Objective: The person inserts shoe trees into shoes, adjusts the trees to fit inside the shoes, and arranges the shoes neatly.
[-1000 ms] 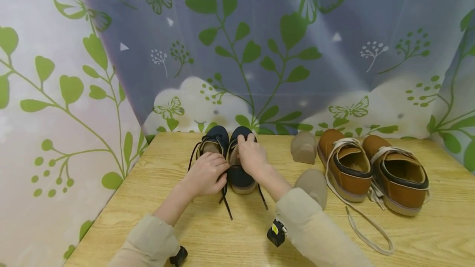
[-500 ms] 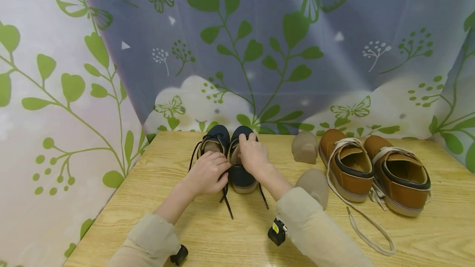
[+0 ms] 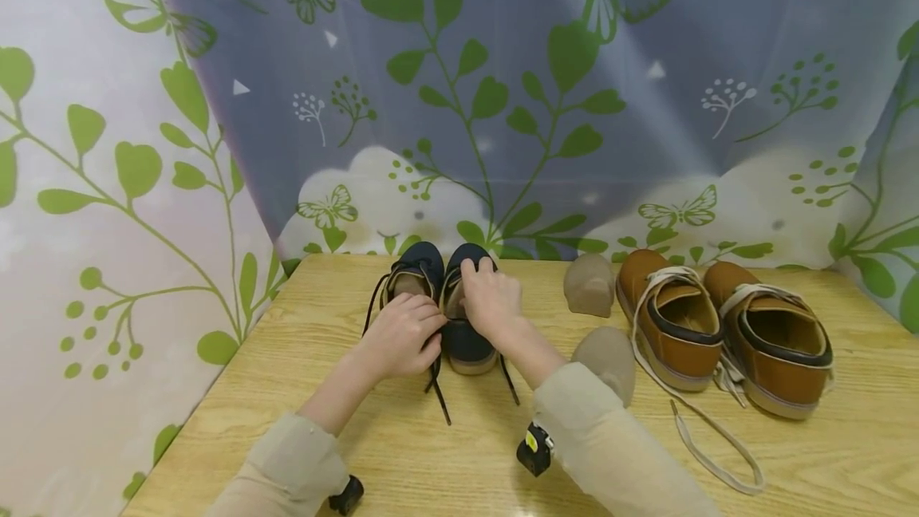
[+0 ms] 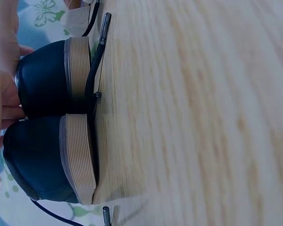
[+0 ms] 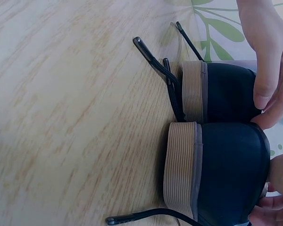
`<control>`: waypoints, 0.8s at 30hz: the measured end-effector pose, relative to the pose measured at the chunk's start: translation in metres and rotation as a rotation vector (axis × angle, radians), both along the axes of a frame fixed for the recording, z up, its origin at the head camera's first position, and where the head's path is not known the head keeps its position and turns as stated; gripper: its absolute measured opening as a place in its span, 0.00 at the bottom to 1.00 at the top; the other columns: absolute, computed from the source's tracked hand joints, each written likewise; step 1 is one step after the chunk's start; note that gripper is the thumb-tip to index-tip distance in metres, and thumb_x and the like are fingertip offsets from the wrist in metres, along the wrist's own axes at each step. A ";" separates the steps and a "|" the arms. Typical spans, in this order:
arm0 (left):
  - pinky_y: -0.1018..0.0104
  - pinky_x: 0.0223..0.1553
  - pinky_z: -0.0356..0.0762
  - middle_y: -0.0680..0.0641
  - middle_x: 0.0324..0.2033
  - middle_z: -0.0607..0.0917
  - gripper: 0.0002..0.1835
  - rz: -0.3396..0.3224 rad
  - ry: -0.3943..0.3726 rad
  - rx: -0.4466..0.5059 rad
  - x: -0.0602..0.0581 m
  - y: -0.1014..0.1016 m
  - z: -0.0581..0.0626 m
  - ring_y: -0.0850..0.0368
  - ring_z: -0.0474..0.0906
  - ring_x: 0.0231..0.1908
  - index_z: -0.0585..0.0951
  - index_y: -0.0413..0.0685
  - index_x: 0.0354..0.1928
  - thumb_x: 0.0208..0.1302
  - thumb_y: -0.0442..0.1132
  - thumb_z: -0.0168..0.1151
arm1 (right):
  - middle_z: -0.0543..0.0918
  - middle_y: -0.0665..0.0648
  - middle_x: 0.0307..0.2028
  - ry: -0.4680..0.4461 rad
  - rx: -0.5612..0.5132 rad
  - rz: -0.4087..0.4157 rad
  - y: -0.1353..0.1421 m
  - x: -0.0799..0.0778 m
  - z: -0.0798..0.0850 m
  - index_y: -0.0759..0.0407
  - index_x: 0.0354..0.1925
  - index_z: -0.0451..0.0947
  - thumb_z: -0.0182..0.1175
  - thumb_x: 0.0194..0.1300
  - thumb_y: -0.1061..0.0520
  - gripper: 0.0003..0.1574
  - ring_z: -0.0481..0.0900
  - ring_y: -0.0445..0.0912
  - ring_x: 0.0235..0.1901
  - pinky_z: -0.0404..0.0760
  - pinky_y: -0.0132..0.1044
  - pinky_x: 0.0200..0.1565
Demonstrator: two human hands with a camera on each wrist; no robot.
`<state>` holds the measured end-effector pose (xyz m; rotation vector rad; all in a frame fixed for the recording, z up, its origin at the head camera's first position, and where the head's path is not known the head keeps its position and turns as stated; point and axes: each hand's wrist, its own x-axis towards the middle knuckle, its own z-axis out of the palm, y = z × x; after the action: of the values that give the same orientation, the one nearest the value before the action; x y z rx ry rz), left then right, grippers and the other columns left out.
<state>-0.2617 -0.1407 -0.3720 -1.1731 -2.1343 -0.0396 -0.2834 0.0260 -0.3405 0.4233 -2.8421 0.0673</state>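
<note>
Two navy lace-up shoes stand side by side on the wooden table, heels toward me. My left hand (image 3: 404, 335) grips the heel collar of the left navy shoe (image 3: 421, 262), its thumb outside the heel and fingers reaching over the opening. On the right navy shoe (image 3: 470, 345), my right hand (image 3: 491, 301) holds the upper near the tongue, fingertips on top. Part of that grip is hidden inside the shoe. Both heels (image 4: 40, 157) show in the left wrist view. Black laces (image 5: 153, 61) hang loose beside the ribbed tan soles.
Brown shoes (image 3: 668, 333) with loose cream laces stand at the right of the table (image 3: 431, 469). Two grey-beige moulded pieces (image 3: 589, 286) lie between the pairs. A cream lace (image 3: 718, 453) trails toward the front. Patterned fabric (image 3: 459, 102) hangs behind.
</note>
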 end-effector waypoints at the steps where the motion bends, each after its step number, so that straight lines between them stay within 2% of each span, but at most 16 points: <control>1: 0.58 0.43 0.73 0.47 0.32 0.84 0.10 -0.002 -0.003 0.002 0.000 0.000 0.000 0.50 0.79 0.39 0.86 0.43 0.34 0.52 0.39 0.61 | 0.71 0.60 0.36 0.001 -0.001 0.001 0.000 0.000 0.000 0.57 0.40 0.65 0.63 0.59 0.47 0.21 0.71 0.50 0.19 0.71 0.40 0.19; 13: 0.57 0.43 0.73 0.47 0.31 0.84 0.09 -0.022 0.014 0.020 -0.001 0.000 0.000 0.50 0.79 0.38 0.86 0.43 0.32 0.52 0.39 0.61 | 0.71 0.59 0.34 0.026 -0.026 0.007 0.001 0.000 0.000 0.57 0.39 0.65 0.64 0.58 0.48 0.21 0.71 0.51 0.19 0.72 0.41 0.20; 24: 0.57 0.43 0.74 0.47 0.30 0.84 0.09 -0.020 0.003 0.021 -0.002 0.000 -0.001 0.50 0.79 0.38 0.86 0.43 0.32 0.52 0.38 0.61 | 0.71 0.59 0.35 -0.002 -0.014 -0.004 0.001 0.000 0.000 0.57 0.40 0.65 0.63 0.59 0.48 0.21 0.72 0.51 0.20 0.72 0.41 0.20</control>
<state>-0.2634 -0.1405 -0.3735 -1.1820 -2.1145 -0.0695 -0.2836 0.0268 -0.3408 0.4150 -2.8429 0.0876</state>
